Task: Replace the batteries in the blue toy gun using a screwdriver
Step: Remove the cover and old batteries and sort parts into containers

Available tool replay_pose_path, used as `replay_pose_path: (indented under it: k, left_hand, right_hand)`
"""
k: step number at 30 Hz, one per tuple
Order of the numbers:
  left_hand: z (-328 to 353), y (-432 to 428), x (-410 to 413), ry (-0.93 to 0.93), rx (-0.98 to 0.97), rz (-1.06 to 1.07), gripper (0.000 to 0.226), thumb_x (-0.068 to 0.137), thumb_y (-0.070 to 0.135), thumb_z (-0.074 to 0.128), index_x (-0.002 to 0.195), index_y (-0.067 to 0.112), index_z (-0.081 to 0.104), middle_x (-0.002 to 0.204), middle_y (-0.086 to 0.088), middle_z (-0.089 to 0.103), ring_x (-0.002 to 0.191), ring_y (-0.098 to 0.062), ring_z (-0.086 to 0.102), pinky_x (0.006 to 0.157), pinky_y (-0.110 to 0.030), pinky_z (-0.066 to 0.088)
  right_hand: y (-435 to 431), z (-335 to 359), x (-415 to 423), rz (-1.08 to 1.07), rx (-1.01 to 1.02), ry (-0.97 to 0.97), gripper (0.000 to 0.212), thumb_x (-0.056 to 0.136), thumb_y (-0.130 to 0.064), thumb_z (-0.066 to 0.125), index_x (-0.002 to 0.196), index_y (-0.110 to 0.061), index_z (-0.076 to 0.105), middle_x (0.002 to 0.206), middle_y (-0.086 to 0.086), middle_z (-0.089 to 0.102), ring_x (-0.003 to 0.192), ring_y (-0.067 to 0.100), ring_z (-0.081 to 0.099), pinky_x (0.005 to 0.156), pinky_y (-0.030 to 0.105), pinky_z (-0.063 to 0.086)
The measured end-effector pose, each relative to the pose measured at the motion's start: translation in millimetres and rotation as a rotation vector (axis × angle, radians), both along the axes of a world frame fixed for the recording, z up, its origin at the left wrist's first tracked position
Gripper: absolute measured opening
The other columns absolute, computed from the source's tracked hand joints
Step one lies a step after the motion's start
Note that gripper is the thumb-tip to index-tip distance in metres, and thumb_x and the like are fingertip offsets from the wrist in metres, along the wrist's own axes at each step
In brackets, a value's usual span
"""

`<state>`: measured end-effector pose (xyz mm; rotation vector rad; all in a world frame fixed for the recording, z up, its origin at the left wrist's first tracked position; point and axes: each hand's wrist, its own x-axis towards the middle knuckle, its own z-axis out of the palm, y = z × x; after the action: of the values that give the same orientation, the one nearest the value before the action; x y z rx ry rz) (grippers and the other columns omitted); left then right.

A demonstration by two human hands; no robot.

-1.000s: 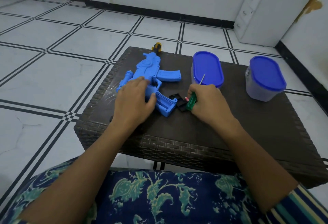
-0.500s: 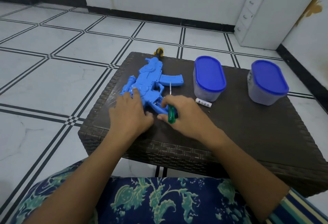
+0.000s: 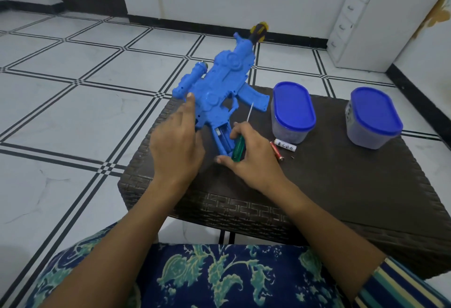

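The blue toy gun (image 3: 219, 83) is tilted up off the dark wicker table (image 3: 341, 185), muzzle pointing away, its handle end low between my hands. The battery compartment (image 3: 223, 137) in the handle stands open. My left hand (image 3: 175, 146) holds the gun's body from the left, index finger stretched up along it. My right hand (image 3: 249, 159) grips the green-handled screwdriver (image 3: 239, 148), its thin shaft pointing up, and touches the handle's right side. A white battery (image 3: 285, 146) and a red battery (image 3: 277, 151) lie on the table just right of my right hand.
Two clear tubs with blue lids stand on the table, one (image 3: 292, 110) behind the batteries and one (image 3: 373, 117) at the far right. A white drawer unit (image 3: 361, 22) stands on the tiled floor beyond. My lap in patterned cloth (image 3: 219, 276) is below the table's near edge.
The gun has been raised from lying flat to tilted up, muzzle high. My right hand with the screwdriver moved left to the handle. Batteries are now uncovered on the table.
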<state>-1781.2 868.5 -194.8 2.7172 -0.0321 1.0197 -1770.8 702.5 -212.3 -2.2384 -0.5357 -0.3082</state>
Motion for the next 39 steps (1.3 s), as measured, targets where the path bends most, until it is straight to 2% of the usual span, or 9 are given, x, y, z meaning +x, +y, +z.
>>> replay_pose_path:
  k: [7,12,17,22,25,28,32,35,39]
  left_hand:
    - [-6,1,2,-0.104,0.036,-0.087,0.051,0.079,0.007,0.064,0.129,0.005,0.055,0.117,-0.016,0.066,0.100,-0.033,0.064,0.076,-0.040,0.050]
    - [-5,2,0,0.077,-0.155,-0.030,0.059,0.076,0.014,0.068,0.133,0.013,0.052,0.106,-0.009,0.069,0.088,-0.032,0.064,0.065,-0.035,0.047]
    - [-11,6,5,0.244,-0.287,0.057,0.063,0.078,0.026,0.063,0.138,0.026,0.044,0.110,-0.006,0.066,0.102,-0.032,0.059,0.076,-0.039,0.046]
    - [-17,8,8,0.320,-0.362,0.094,0.061,0.077,0.028,0.066,0.135,0.027,0.048,0.117,-0.008,0.064,0.109,-0.033,0.057,0.084,-0.041,0.047]
    - [-18,8,8,0.325,-0.380,0.089,0.058,0.077,0.028,0.066,0.133,0.027,0.050,0.118,-0.005,0.064,0.110,-0.031,0.057,0.085,-0.039,0.047]
    - [-17,7,6,0.322,-0.374,0.082,0.055,0.078,0.026,0.066,0.131,0.023,0.052,0.119,-0.004,0.063,0.110,-0.029,0.056,0.084,-0.038,0.046]
    - [-18,9,7,0.253,-0.276,-0.025,0.042,0.070,0.014,0.065,0.111,0.021,0.056,0.129,-0.005,0.044,0.118,-0.027,0.040,0.086,-0.048,0.046]
    - [-13,0,5,0.324,-0.269,-0.149,0.032,0.066,0.007,0.057,0.091,0.026,0.061,0.142,-0.002,0.032,0.132,-0.026,0.025,0.099,-0.061,0.029]
    - [-8,-12,1,0.466,-0.147,-0.091,0.024,0.082,0.019,0.050,0.100,0.029,0.063,0.155,0.001,0.011,0.142,-0.020,0.003,0.105,-0.070,0.009]
  right_hand:
    - [7,-4,0,-0.001,0.109,-0.019,0.042,0.074,-0.027,0.084,0.089,-0.010,0.048,0.075,-0.011,0.048,0.064,0.004,0.043,0.061,0.020,0.034]
    - [5,-3,2,-0.005,0.067,-0.239,0.031,0.081,-0.025,0.078,0.091,-0.008,0.055,0.103,0.009,0.066,0.114,0.023,0.059,0.089,0.040,0.051]
    - [10,-12,-3,0.083,-0.313,-0.198,0.026,0.088,-0.038,0.064,0.101,-0.016,0.058,0.125,0.002,0.063,0.132,0.026,0.046,0.104,0.056,0.037]
    - [5,-7,-1,0.126,-0.437,-0.089,0.017,0.086,-0.020,0.063,0.101,-0.021,0.054,0.130,0.008,0.057,0.138,0.022,0.037,0.110,0.057,0.028]
    - [4,0,1,0.118,-0.453,-0.089,0.019,0.082,-0.019,0.069,0.096,-0.022,0.057,0.118,0.010,0.059,0.130,0.019,0.043,0.109,0.053,0.029]
    - [4,2,1,0.048,-0.449,-0.170,0.022,0.075,-0.028,0.076,0.086,-0.023,0.058,0.096,0.004,0.053,0.102,0.017,0.050,0.093,0.044,0.031]
    - [7,-1,-3,-0.040,-0.436,-0.208,0.025,0.071,-0.031,0.079,0.078,-0.026,0.056,0.082,-0.002,0.043,0.076,0.013,0.035,0.074,0.031,0.016]
    - [9,-6,-5,-0.074,-0.442,-0.222,0.032,0.073,-0.028,0.080,0.073,-0.028,0.047,0.079,-0.003,0.036,0.071,0.021,0.038,0.066,0.031,0.008]
    - [11,-9,-7,-0.124,-0.439,-0.213,0.040,0.075,-0.024,0.080,0.068,-0.029,0.041,0.075,-0.002,0.035,0.071,0.021,0.035,0.064,0.031,0.007]
